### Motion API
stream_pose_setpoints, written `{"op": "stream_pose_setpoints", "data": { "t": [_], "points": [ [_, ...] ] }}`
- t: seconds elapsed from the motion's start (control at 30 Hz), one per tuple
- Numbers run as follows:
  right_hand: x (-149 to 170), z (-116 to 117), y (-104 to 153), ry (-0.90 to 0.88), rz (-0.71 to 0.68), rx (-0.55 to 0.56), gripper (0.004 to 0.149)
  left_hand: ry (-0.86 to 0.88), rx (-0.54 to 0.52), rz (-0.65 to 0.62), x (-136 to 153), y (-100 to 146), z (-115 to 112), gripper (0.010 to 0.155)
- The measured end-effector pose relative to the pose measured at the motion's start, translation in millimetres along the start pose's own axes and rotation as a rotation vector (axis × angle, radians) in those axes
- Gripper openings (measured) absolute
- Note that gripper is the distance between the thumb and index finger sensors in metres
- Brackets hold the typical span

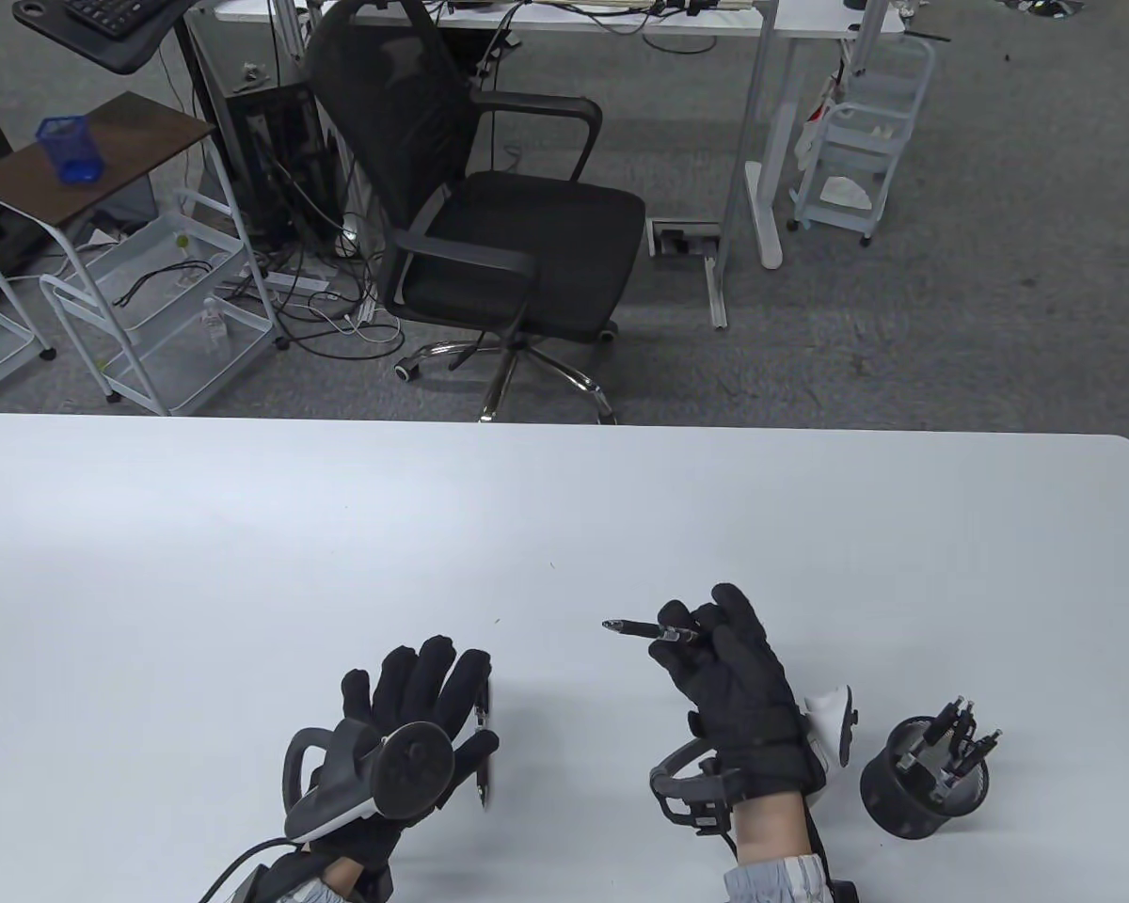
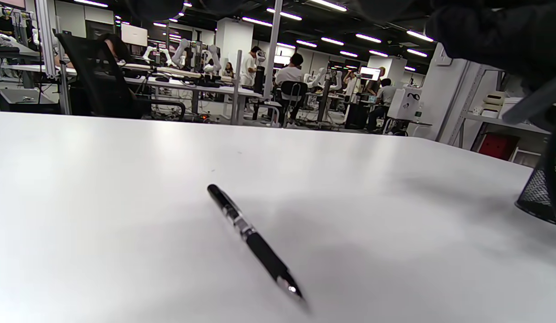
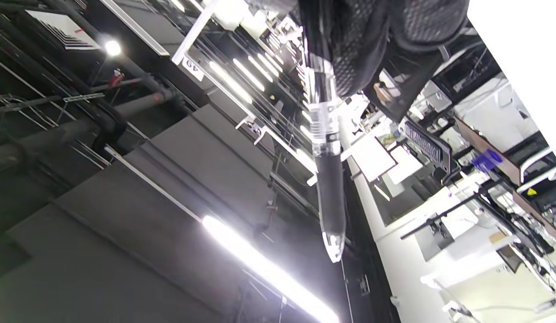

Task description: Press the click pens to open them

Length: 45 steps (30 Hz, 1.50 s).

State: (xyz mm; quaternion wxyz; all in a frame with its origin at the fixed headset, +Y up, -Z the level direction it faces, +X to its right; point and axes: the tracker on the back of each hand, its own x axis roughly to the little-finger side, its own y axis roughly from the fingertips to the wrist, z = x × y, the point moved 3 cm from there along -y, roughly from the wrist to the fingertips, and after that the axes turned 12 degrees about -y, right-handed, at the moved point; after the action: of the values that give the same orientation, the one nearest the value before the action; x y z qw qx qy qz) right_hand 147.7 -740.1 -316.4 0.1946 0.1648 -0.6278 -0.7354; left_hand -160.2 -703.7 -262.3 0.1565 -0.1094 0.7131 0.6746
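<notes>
The right hand [image 1: 729,673] gripped a pen [image 1: 642,630], tip pointing left. The left hand [image 1: 414,715] lay spread, a second pen [image 1: 483,743] on the table [image 1: 564,527] beside its fingers. More pens stood in a cup [image 1: 922,776].

On the surface [image 1: 564,508], the right grip [image 1: 729,663] holds a pen [image 1: 644,629] raised above it, tip pointing left. Left of that grip, the left grip [image 1: 414,715] rests on the surface, and a second pen [image 1: 483,743] lies just beside its right edge, lengthwise away from the near edge. Right of the right grip and nearer the edge stands a cup [image 1: 922,776] with more pens [image 1: 960,738] in it. Beyond the surface, a chair [image 1: 489,216] stands on the floor.
</notes>
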Motion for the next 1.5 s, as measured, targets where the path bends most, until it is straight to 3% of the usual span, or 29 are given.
{"op": "stream_pose_setpoints", "data": {
  "t": [0.13,0.2,0.3,0.43,0.53,0.67,0.83,1.0,1.23,1.4,1.5],
  "points": [
    [9.4,4.4,-1.0,-0.015,0.104,-0.016,0.078,-0.002,-0.001,0.001,0.1,0.2,0.5,0.070],
    [15.7,-3.2,4.0,0.023,0.185,0.139,0.092,-0.001,-0.003,0.002,0.3,0.4,0.9,0.070],
    [19.1,-12.5,7.8,0.084,0.221,0.236,0.098,-0.002,-0.006,0.003,0.3,0.6,1.0,0.070],
    [18.5,-18.8,8.9,0.066,0.232,0.267,0.091,-0.005,-0.007,0.004,0.3,0.6,1.0,0.071],
    [18.8,-18.6,9.5,0.037,0.232,0.266,0.061,-0.007,-0.005,0.005,0.3,0.5,1.0,0.071],
    [18.8,-16.0,9.0,0.007,0.215,0.270,0.052,-0.013,-0.008,0.007,0.3,0.7,1.4,0.071],
    [18.8,-11.7,7.7,-0.058,0.203,0.208,0.047,-0.011,-0.014,0.009,1.1,1.5,2.5,0.071],
    [16.3,-4.6,3.6,-0.129,0.159,0.064,0.044,-0.005,-0.020,0.010,2.2,2.3,3.6,0.071],
    [18.3,0.9,2.2,-0.055,0.153,0.088,0.058,-0.007,-0.021,0.012,2.3,2.6,3.8,0.071],
    [19.2,1.0,1.2,-0.082,0.138,0.035,0.041,-0.007,-0.024,0.012,2.4,3.1,4.1,0.071],
    [17.8,2.5,0.6,-0.093,0.135,-0.009,0.042,-0.008,-0.023,0.012,2.2,3.1,4.1,0.071]
  ]
}}
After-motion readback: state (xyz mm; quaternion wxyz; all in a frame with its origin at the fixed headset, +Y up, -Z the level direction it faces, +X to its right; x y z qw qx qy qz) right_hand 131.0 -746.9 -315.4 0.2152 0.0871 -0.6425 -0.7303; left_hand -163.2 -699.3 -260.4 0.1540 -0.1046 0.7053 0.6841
